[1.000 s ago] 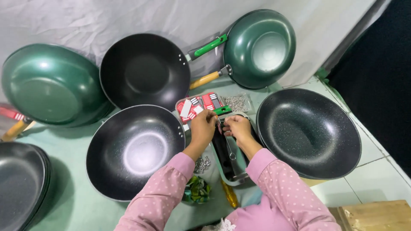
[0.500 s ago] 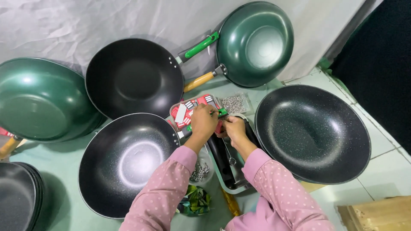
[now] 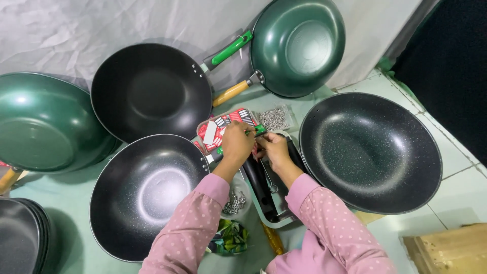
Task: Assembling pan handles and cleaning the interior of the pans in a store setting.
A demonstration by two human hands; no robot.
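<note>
My left hand [image 3: 237,144] and my right hand [image 3: 273,148] meet over a grey tray [image 3: 264,213] that holds black pan handles [image 3: 257,183]. Both hands pinch a small green-handled tool [image 3: 258,130] between them; the fingers hide most of it. Just beyond the hands lies a red, white and black patterned box [image 3: 223,126]. Both sleeves are pink with white dots.
Woks ring the hands: a black speckled one [image 3: 369,151] at right, a black one [image 3: 144,195] at left, another black one [image 3: 151,91] behind, green ones at far left [image 3: 43,124] and top [image 3: 298,44]. A bag of screws [image 3: 274,117] and a dish of washers [image 3: 234,203] lie close.
The view has shifted slightly, so the woks sit a little differently in frame. My hands stay together over the tray, with small finger movements around the green tool.
</note>
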